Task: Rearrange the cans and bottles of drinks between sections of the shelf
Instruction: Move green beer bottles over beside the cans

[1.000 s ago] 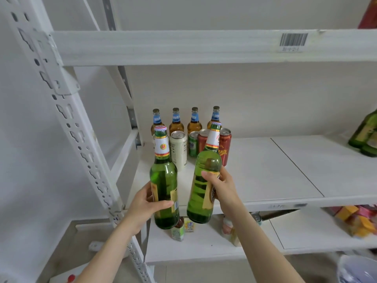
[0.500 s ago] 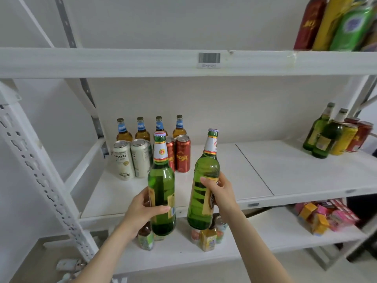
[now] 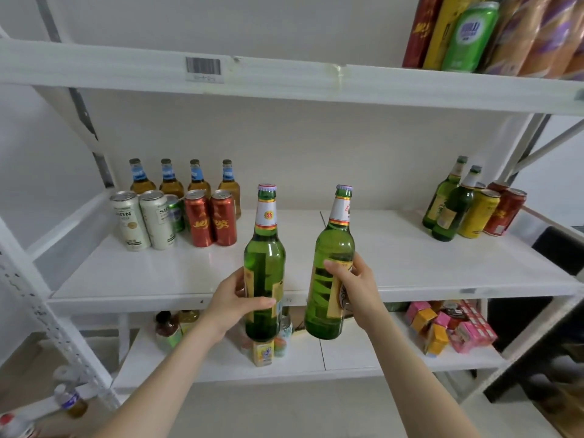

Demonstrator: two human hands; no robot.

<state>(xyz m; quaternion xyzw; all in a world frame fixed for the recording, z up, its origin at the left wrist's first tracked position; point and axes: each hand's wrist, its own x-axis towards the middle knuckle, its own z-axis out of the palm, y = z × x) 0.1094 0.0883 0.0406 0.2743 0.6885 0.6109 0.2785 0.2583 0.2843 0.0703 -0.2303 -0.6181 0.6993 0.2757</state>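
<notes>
Fingers of each hand wrap 1 green glass bottle — left hand [image 3: 232, 303] on the upright bottle [image 3: 264, 263], right hand [image 3: 355, 289] on the tilted bottle [image 3: 331, 267] — held before the middle shelf [image 3: 177, 273], white-and-red neck labels, capped.

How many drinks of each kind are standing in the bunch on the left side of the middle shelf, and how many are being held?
Brown bottles with blue labels: 4
White cans: 2
Green can: 1
Red cans: 2
Green bottles, held: 2
Total: 11
</notes>
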